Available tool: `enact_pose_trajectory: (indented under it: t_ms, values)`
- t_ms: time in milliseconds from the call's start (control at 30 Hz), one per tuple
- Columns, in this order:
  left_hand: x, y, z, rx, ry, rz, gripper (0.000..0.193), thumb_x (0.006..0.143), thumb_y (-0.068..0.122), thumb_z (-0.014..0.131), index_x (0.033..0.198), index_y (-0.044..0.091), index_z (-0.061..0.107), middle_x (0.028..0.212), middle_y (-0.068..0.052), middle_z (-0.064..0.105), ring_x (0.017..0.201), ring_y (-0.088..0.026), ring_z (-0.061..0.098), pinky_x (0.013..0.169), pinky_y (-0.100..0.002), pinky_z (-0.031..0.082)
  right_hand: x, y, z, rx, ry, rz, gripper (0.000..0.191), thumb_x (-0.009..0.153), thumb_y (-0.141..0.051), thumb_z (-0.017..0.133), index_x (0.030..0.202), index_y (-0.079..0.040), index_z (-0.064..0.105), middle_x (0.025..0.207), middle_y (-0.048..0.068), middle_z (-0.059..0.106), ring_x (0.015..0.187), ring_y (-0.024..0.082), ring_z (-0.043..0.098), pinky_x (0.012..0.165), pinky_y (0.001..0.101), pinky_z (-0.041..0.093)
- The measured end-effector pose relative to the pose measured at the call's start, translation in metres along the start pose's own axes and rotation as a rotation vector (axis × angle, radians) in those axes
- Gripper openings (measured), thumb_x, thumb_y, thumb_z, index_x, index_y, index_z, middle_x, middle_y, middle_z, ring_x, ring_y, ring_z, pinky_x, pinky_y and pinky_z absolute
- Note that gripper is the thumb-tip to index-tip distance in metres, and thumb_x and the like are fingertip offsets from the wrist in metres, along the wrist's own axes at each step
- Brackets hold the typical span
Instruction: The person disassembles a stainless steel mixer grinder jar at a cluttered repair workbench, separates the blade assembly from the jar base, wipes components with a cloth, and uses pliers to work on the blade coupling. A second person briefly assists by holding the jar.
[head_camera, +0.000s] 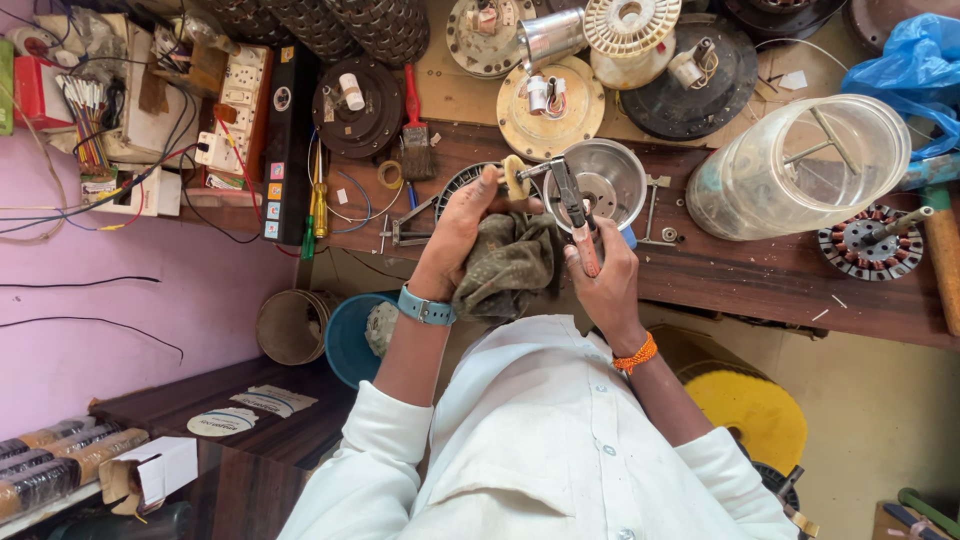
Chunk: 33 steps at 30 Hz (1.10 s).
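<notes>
Head view: my left hand (462, 225) clamps small cream part (516, 176) plus olive rag (507, 265); right hand (601, 275) grips pliers (572, 200), long axis pointing away toward worktop (760, 275), nose just right of part.

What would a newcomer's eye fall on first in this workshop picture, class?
At the centre, the left hand holds a small part wrapped in a dark cloth while the right hand grips red-handled pliers on it. Behind them a shiny metal bowl sits on the wooden bench. To the right lies a big clear plastic jar on its side.
</notes>
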<state>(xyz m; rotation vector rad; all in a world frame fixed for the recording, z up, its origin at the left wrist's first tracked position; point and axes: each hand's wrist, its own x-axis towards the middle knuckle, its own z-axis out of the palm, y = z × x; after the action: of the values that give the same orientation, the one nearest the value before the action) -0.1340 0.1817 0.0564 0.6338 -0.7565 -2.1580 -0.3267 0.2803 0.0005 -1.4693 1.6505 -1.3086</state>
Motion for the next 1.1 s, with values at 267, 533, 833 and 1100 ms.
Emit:
enact_pose_trajectory:
  t_ms: [267, 533, 833, 1100]
  values:
    - [-0.007, -0.001, 0.001, -0.126, 0.024, -0.043, 0.066, 0.099, 0.040, 0.065, 0.150, 0.007, 0.041, 0.123, -0.027, 0.069, 0.105, -0.030, 0.071, 0.089, -0.042, 0.061, -0.001, -0.004, -0.001, 0.005, -0.017, 0.039, 0.035, 0.094, -0.009, 0.070, 0.125, 0.003, 0.059, 0.102, 0.020, 0.068, 0.091, 0.032, 0.068, 0.086, 0.0405, 0.053]
    - [-0.011, 0.001, 0.011, 0.128, 0.038, 0.099, 0.070, 0.101, 0.033, 0.064, 0.159, 0.013, 0.030, 0.144, -0.021, 0.055, 0.126, -0.025, 0.063, 0.104, -0.043, 0.056, -0.003, -0.003, -0.002, 0.024, -0.010, 0.001, 0.034, 0.095, -0.010, 0.068, 0.126, 0.003, 0.059, 0.104, 0.020, 0.068, 0.093, 0.031, 0.068, 0.087, 0.0401, 0.053]
    - [-0.004, -0.007, 0.001, -0.316, -0.009, 0.008, 0.072, 0.112, 0.057, 0.044, 0.159, 0.002, 0.042, 0.145, -0.026, 0.058, 0.120, -0.034, 0.067, 0.101, -0.048, 0.058, -0.005, -0.006, -0.011, 0.066, -0.011, 0.068, 0.034, 0.093, -0.008, 0.070, 0.123, 0.003, 0.060, 0.098, 0.016, 0.065, 0.086, 0.024, 0.062, 0.083, 0.0361, 0.052]
    - [-0.057, 0.010, -0.027, -0.480, 0.156, 0.273, 0.057, 0.113, 0.046, 0.043, 0.156, 0.009, 0.046, 0.151, -0.020, 0.053, 0.135, -0.034, 0.056, 0.117, -0.053, 0.049, -0.089, 0.084, -0.077, 0.229, 0.190, 0.497, 0.023, 0.096, -0.005, 0.066, 0.118, -0.002, 0.060, 0.094, 0.000, 0.052, 0.082, 0.010, 0.053, 0.071, 0.0284, 0.048]
